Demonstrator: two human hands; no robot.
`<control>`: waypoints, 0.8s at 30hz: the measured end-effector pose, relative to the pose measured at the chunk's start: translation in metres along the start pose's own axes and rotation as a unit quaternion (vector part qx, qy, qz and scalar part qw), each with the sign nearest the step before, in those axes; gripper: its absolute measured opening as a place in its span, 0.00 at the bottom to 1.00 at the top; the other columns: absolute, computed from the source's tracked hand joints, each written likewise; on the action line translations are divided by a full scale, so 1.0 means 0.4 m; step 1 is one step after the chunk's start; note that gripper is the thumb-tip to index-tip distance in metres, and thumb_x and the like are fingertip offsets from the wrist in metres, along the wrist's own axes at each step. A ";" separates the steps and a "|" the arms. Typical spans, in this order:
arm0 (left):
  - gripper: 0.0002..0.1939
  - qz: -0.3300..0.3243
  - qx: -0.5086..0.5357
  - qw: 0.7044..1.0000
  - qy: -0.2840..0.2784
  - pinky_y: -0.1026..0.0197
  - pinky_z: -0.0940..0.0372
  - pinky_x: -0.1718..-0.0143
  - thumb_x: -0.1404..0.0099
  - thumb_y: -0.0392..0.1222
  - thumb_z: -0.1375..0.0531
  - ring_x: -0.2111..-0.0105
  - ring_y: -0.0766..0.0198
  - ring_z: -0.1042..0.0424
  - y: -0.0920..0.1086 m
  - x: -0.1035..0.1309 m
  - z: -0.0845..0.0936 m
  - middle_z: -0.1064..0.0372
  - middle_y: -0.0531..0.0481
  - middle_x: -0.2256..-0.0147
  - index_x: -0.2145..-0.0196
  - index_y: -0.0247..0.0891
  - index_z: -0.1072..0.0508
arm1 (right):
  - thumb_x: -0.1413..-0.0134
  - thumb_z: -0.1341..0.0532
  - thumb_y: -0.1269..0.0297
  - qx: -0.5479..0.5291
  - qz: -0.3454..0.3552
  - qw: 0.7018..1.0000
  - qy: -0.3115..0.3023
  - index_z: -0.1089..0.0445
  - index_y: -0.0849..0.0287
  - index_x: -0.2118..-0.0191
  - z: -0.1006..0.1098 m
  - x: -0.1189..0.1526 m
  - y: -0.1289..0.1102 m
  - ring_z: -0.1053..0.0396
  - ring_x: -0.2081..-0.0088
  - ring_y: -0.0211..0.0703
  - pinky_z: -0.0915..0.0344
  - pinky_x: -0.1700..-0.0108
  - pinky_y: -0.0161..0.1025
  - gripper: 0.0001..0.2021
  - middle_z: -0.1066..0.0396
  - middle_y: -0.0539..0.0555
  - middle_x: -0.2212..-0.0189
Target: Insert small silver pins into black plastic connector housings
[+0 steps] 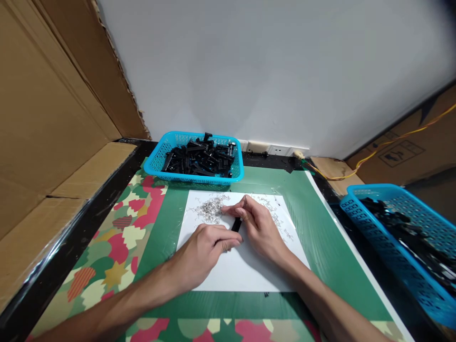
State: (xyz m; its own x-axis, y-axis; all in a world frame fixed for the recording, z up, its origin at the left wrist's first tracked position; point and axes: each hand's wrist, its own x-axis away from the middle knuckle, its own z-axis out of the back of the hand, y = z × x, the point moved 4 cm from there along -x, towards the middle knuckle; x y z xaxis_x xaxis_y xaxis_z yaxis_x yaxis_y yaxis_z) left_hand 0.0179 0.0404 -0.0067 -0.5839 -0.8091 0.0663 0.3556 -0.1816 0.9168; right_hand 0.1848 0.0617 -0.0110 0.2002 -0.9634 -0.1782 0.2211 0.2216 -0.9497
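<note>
My left hand (210, 244) is closed on the lower end of a small black plastic part (236, 224), held tilted above a white sheet of paper (235, 273). At the part's upper end, my right hand (257, 223) is closed, thumb and fingers pinched together; whatever sits between those fingertips is too small to make out. Just beyond the hands lies a pile of tiny silvery metal pieces (211, 210) on the paper. More such pieces are scattered behind and to the right of my right hand, partly hidden by it.
A blue basket (194, 179) of black plastic parts stands at the back against the wall. Another blue basket (386, 240) with black parts is at the right. Cardboard (53, 95) walls the left side. Sockets and a yellow cable (359, 166) run along the back right.
</note>
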 end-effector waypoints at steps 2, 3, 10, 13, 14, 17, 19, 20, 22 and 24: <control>0.18 0.011 0.014 1.000 0.007 0.60 0.36 0.62 0.23 0.45 0.44 0.65 0.61 0.27 -0.001 0.002 -0.001 0.21 0.48 0.65 0.55 0.39 0.14 | 0.22 0.44 0.55 -0.010 0.002 1.000 0.000 0.33 0.53 0.61 0.000 0.001 0.002 0.19 0.48 0.53 0.26 0.48 0.50 0.13 0.17 0.59 0.54; 0.18 0.020 0.018 1.000 0.012 0.61 0.36 0.63 0.23 0.45 0.44 0.68 0.62 0.28 -0.002 0.003 -0.002 0.23 0.49 0.68 0.56 0.38 0.14 | 0.22 0.44 0.55 -0.015 0.000 1.000 0.001 0.33 0.53 0.61 0.000 0.001 0.003 0.19 0.48 0.53 0.26 0.47 0.50 0.13 0.17 0.59 0.54; 0.19 0.094 0.123 0.988 0.016 0.62 0.34 0.73 0.24 0.48 0.43 0.77 0.65 0.29 -0.014 0.005 -0.016 0.24 0.49 0.71 0.62 0.34 0.16 | 0.24 0.43 0.50 -0.037 -0.023 0.999 0.017 0.32 0.54 0.61 -0.002 0.003 0.012 0.19 0.47 0.54 0.25 0.45 0.52 0.15 0.17 0.59 0.56; 0.19 0.098 0.128 0.987 0.020 0.61 0.31 0.71 0.25 0.49 0.43 0.76 0.64 0.26 -0.017 0.005 -0.016 0.23 0.47 0.72 0.61 0.34 0.16 | 0.24 0.43 0.50 -0.023 -0.020 0.999 0.018 0.31 0.54 0.61 -0.004 0.003 0.011 0.20 0.46 0.55 0.26 0.45 0.51 0.15 0.17 0.59 0.56; 0.19 0.099 0.128 0.987 0.019 0.61 0.31 0.71 0.25 0.49 0.42 0.76 0.63 0.25 -0.018 0.005 -0.016 0.23 0.47 0.72 0.61 0.33 0.16 | 0.24 0.43 0.50 -0.017 -0.018 1.000 0.017 0.31 0.54 0.61 -0.005 0.002 0.011 0.20 0.46 0.55 0.26 0.45 0.51 0.15 0.17 0.59 0.56; 0.20 0.098 0.131 0.986 0.021 0.61 0.30 0.70 0.24 0.50 0.43 0.75 0.62 0.24 -0.018 0.005 -0.014 0.22 0.47 0.72 0.60 0.34 0.16 | 0.24 0.43 0.52 -0.012 -0.023 0.999 0.020 0.32 0.53 0.61 -0.006 0.002 0.012 0.20 0.47 0.54 0.26 0.46 0.50 0.14 0.17 0.59 0.55; 0.20 0.098 0.137 0.985 0.021 0.61 0.29 0.71 0.24 0.52 0.43 0.75 0.62 0.23 -0.018 0.005 -0.013 0.22 0.46 0.71 0.60 0.34 0.17 | 0.24 0.44 0.54 -0.011 -0.031 0.999 0.027 0.33 0.53 0.62 -0.006 0.001 0.013 0.19 0.48 0.53 0.27 0.47 0.49 0.13 0.17 0.59 0.53; 0.21 0.099 0.142 0.985 0.019 0.61 0.29 0.71 0.24 0.53 0.43 0.75 0.61 0.23 -0.019 0.004 -0.013 0.22 0.45 0.71 0.60 0.33 0.17 | 0.24 0.43 0.55 -0.011 -0.035 0.999 0.029 0.33 0.54 0.62 -0.007 0.001 0.013 0.19 0.48 0.53 0.27 0.47 0.49 0.12 0.17 0.59 0.53; 0.22 0.101 0.156 0.983 0.015 0.60 0.29 0.71 0.24 0.54 0.42 0.75 0.60 0.22 -0.021 0.003 -0.014 0.22 0.45 0.70 0.60 0.32 0.18 | 0.24 0.43 0.56 -0.014 -0.041 0.999 0.030 0.34 0.54 0.62 -0.009 0.000 0.014 0.20 0.47 0.53 0.28 0.46 0.49 0.12 0.17 0.60 0.53; 0.22 0.096 0.165 0.982 0.014 0.60 0.29 0.70 0.25 0.55 0.41 0.74 0.60 0.22 -0.025 0.001 -0.015 0.23 0.45 0.70 0.59 0.32 0.19 | 0.25 0.42 0.56 -0.033 -0.045 0.998 0.029 0.35 0.54 0.63 -0.013 -0.001 0.016 0.21 0.46 0.54 0.28 0.44 0.49 0.12 0.17 0.60 0.53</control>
State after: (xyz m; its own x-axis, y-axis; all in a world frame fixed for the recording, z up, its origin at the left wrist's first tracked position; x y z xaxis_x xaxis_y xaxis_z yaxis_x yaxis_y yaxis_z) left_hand 0.0186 0.0384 -0.0181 -0.5078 -0.8262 0.2440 0.1988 0.1632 0.9664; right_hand 0.1812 0.0626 -0.0184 0.1260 -0.9865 -0.1048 0.1715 0.1257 -0.9771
